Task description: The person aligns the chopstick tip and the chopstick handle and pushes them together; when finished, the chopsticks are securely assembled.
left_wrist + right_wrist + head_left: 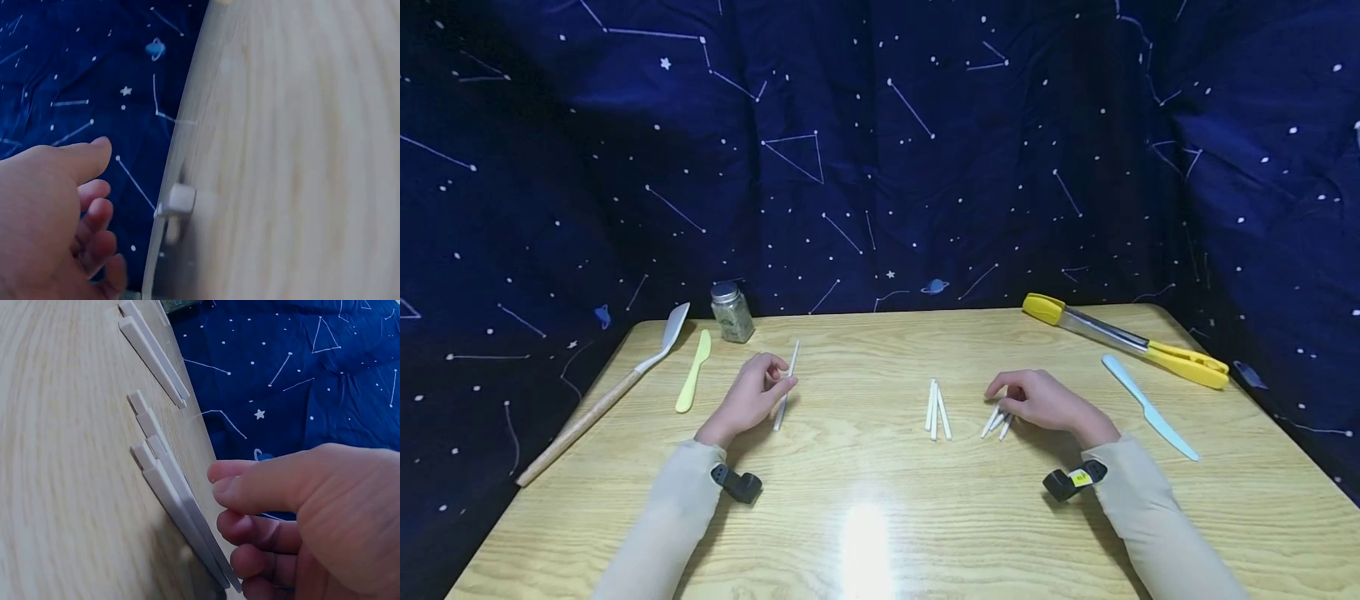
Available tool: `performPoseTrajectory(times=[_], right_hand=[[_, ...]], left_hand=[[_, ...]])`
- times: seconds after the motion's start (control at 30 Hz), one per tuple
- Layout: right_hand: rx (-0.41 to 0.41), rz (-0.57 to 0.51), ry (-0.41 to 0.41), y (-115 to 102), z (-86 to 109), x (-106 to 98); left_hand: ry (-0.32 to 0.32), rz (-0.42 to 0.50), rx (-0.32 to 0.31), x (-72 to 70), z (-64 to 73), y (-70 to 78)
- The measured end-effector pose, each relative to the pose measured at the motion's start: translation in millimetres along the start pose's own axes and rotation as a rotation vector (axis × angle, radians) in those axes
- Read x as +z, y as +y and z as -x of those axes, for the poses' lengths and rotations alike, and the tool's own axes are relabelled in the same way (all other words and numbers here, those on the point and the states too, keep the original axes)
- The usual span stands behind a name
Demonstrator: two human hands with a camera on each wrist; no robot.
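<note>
Sleeves (655, 508) are hanging over the desk (820, 500). Left hand (751, 397) and right hand (1043, 402) are hovering, fingers loosely curled, seemingly pinching nothing. Lone stick (782, 410) is lying by the left fingers, pointing away; bunched sticks (988, 424) are slanting under the right ones, middle sticks (934, 417) sitting nearer right.

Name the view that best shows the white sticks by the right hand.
Right wrist: the sticks appear large, their blunt near ends clear. Head shows them small, partly behind the right hand. Left wrist shows only blurred white ends I cannot match to them.
</note>
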State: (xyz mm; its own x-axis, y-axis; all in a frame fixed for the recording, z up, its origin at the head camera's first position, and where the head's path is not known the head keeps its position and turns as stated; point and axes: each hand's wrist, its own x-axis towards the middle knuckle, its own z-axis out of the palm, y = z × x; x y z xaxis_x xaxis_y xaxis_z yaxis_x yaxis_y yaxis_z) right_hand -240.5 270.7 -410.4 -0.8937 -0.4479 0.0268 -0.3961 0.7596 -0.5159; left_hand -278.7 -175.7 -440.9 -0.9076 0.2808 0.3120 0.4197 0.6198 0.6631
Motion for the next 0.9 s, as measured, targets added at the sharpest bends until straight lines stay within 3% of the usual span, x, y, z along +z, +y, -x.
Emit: performPoseTrajectory(times=[0.2, 0.37, 0.63, 0.9], right_hand=[[0.001, -0.019, -0.023, -3, 0.7, 0], [-0.006, -0.024, -0.024, -4, 0.6, -2], [-0.008, -0.038, -0.052, -7, -1.2, -7], [0.034, -0.07, -0.128, -13, -0.7, -14]], left_hand=[[0.04, -0.001, 0.029, 4.3, 0.3, 15.9], [0.008, 0.035, 0.049, 9.9, -0.4, 28.1], [-0.03, 0.067, 0.084, 22.4, -0.7, 34.8], [-0.112, 0.146, 0.145, 48.2, 0.1, 50.8]])
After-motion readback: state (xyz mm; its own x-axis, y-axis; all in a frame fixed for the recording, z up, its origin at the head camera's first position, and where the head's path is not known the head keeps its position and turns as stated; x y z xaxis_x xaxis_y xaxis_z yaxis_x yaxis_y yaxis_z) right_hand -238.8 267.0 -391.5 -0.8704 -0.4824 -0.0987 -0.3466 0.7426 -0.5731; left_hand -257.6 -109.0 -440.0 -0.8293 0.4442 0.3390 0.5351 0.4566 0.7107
